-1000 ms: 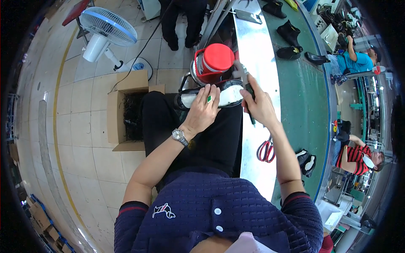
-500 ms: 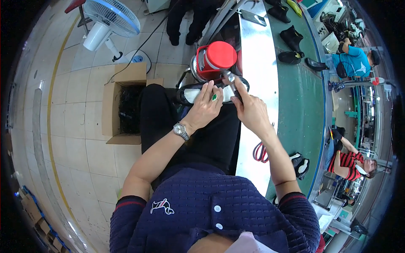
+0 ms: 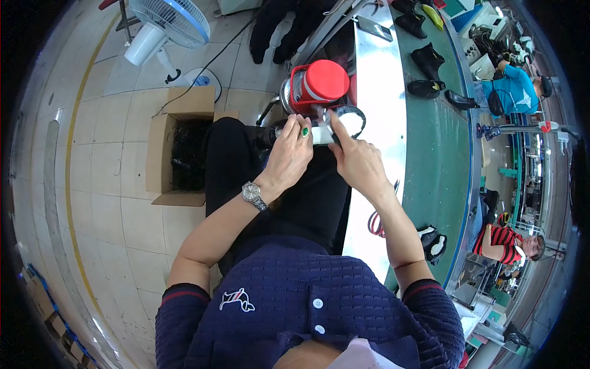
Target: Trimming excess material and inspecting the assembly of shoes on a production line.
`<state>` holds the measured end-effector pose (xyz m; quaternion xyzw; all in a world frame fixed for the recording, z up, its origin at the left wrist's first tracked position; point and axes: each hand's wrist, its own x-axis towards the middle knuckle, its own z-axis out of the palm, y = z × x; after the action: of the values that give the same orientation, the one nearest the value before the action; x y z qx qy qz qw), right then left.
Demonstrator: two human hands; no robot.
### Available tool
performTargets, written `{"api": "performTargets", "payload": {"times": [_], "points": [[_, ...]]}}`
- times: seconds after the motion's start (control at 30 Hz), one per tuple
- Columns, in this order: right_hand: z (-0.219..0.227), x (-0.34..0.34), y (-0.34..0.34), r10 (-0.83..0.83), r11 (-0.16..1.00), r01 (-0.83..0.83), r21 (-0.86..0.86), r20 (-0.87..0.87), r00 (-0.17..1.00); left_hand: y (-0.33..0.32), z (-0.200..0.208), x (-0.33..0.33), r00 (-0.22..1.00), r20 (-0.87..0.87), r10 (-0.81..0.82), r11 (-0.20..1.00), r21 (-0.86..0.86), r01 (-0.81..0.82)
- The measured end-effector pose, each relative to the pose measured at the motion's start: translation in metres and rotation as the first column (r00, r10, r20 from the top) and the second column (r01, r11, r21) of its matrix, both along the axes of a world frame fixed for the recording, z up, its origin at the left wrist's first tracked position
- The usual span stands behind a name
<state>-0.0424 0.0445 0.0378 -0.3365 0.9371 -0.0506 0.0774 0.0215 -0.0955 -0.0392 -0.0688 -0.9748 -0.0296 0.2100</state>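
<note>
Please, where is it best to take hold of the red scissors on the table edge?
Probably by the red handle loops of the scissors, coming from the seated person's side: the loops face the lap and overhang the metal edge, while the blades point toward the green belt.

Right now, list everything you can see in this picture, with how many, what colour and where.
shoe part: one, black and white, held in both hands over the lap
container with lid: one, red, just beyond the hands
cardboard box: one, brown, open on the floor at the person's left
fan: one, white and blue, on the floor, top left
scissors: one pair, red handles, at the metal bench edge
conveyor table: one, green, at the right
shoe pieces: several, black, on the conveyor
wristwatch: one, silver, left wrist
left hand: on the shoe part
right hand: on the shoe part
</note>
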Motion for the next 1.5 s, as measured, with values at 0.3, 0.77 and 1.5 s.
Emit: {"api": "performTargets", "payload": {"times": [0.3, 0.77, 1.5], "points": [[-0.003, 0.001, -0.012, -0.037, 0.989, 0.037, -0.141, 0.003, 0.999, -0.011, 0.003, 0.005, 0.998, -0.032, -0.048, 0.849, 0.525, 0.057], [-0.019, 0.005, -0.021, 0.084, 0.982, -0.060, -0.180, 0.126, 0.988, -0.034, 0.006, 0.017, 0.997, 0.074, 0.010, 0.763, 0.644, -0.055], [-0.003, 0.005, 0.044, 0.019, 0.959, 0.108, -0.261, 0.441, 0.897, -0.026, 0.018, 0.079, 0.930, 0.345, -0.129, 0.417, 0.869, -0.265]]}}
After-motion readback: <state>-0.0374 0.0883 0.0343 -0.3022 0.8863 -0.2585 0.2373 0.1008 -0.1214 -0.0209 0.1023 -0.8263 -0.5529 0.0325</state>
